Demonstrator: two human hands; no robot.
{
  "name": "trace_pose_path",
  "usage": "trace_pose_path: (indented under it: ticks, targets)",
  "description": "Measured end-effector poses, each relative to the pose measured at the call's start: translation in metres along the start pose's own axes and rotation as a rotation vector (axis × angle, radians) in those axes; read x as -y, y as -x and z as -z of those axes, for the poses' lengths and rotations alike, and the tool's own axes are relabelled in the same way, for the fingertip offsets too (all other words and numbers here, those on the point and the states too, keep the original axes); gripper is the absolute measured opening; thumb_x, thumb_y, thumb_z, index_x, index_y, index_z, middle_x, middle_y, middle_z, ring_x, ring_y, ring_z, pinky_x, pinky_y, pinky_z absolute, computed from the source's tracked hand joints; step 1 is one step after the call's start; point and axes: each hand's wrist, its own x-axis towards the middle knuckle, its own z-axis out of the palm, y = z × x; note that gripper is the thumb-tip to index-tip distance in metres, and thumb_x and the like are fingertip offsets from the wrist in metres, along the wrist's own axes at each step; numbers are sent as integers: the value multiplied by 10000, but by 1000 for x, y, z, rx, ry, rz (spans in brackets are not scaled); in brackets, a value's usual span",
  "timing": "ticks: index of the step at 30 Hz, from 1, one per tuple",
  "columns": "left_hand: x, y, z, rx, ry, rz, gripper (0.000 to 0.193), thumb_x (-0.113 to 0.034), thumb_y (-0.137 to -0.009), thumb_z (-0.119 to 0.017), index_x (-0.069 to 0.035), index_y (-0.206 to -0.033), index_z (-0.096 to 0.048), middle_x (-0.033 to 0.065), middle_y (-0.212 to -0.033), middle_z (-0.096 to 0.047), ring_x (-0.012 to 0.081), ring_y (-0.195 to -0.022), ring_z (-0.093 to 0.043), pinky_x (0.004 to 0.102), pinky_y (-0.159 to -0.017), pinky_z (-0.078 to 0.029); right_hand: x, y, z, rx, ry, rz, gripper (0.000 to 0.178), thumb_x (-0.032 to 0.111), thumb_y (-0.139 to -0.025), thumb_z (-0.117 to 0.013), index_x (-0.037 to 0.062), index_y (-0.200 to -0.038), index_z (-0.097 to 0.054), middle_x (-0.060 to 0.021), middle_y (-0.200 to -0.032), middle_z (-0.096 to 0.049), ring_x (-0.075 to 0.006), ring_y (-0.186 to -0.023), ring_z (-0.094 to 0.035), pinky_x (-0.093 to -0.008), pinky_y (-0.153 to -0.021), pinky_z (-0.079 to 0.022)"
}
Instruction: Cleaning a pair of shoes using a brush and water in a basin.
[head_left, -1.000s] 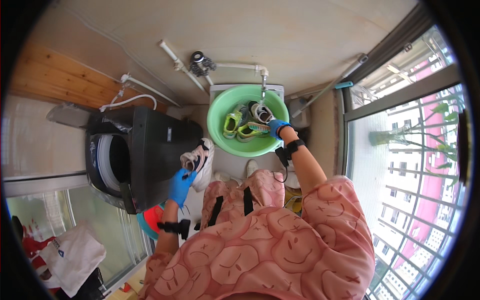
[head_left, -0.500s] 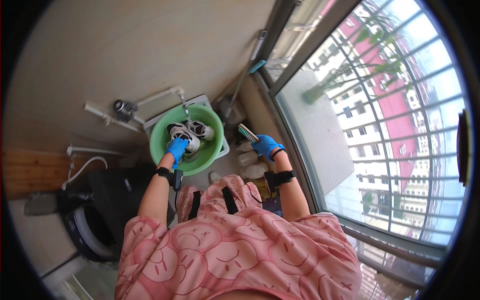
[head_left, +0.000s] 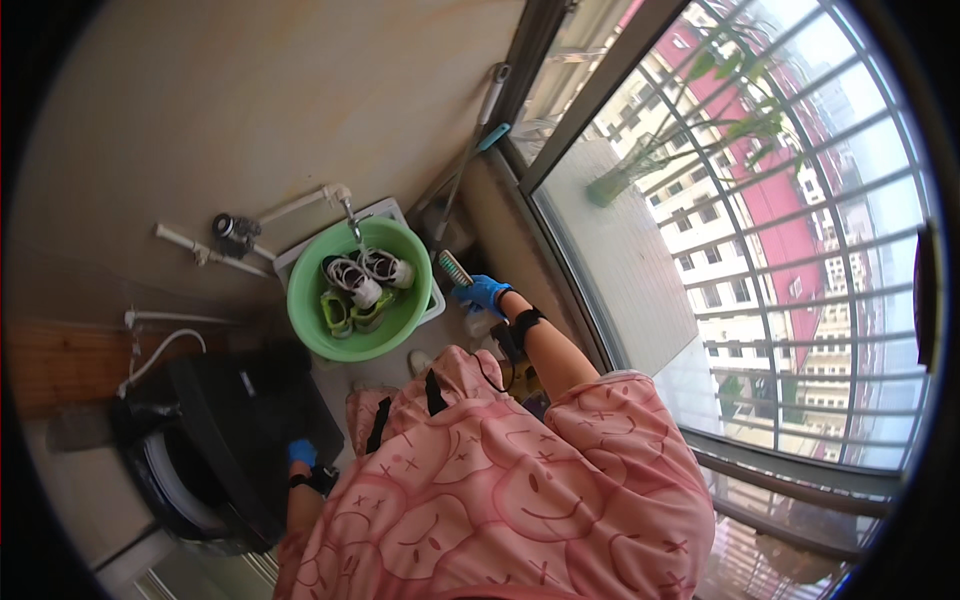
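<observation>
In my blue-gloved right hand (head_left: pixel 482 296) I grip a scrubbing brush (head_left: pixel 455 268), its bristles pointing up and left, just right of a green basin (head_left: pixel 420 300). Inside the basin lie a pair of white-and-black sneakers, one sneaker (head_left: pixel 352 280) on the left and the other sneaker (head_left: pixel 388 268) on the right. Closer to me, a pair of lime-green shoes (head_left: pixel 338 314) sits against them. My left hand (head_left: pixel 301 452), also gloved in blue, is low by the edge of a black appliance (head_left: pixel 240 420); its fingers are too small and dark to make out.
A tap (head_left: pixel 354 228) juts from the wall over the basin, which rests on a white sink (head_left: pixel 436 305). Pipes (head_left: pixel 190 240) run along the wall. A long-handled tool (head_left: pixel 465 160) leans in the corner. A barred window (head_left: pixel 740 230) fills the right side.
My left hand has left the sneaker in the basin and moved down and left to the black appliance. The right hand with the brush is closer to the basin. The lime-green shoes now show.
</observation>
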Motion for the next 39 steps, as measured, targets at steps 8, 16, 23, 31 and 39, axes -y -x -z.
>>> trace_pose_path:
  ticks: [8,16,23,31,39]
  targets:
    - [-45,148,-144,113,1392,344,292,-319,-842,-480,-76,-908,-627,50,-812,-638,202,-626,-564,321,-538,-439,-45,-47,-10,185,-110,-391,144,216,-792,-615,80,-773,-570,-62,-666,-605,-165,-517,-535,-296,-447,-418]
    - [-97,169,-113,83,2075,595,305,-331,-887,-433,-79,-799,-581,-35,-634,-522,91,-497,-430,234,-452,-329,13,-28,-7,210,379,-331,343,342,-745,-681,34,-874,-606,-40,-677,-592,-123,-505,-502,-250,-456,-419]
    - [-101,146,-126,-109,1756,395,283,-290,-863,-438,-63,-773,-582,11,-679,-556,152,-587,-503,298,-553,-400,65,-31,53,41,838,11,367,326,-738,-678,8,-883,-568,-31,-648,-545,-125,-511,-512,-269,-474,-458]
    - [-60,166,-15,-898,1011,739,484,-163,-825,-496,-29,-1270,-363,207,-1271,-406,363,-1147,-410,387,-956,-345,-4,-34,65,13,870,215,254,241,-785,-613,16,-887,-557,-75,-614,-565,-143,-464,-541,-294,-439,-453]
    - [68,167,88,-1271,323,889,460,-226,-883,-427,-29,-1290,-342,193,-1296,-386,358,-1167,-392,413,-966,-332,-13,-20,18,129,880,-30,317,259,-780,-620,21,-982,-570,-90,-713,-593,-164,-567,-581,-307,-510,-491]
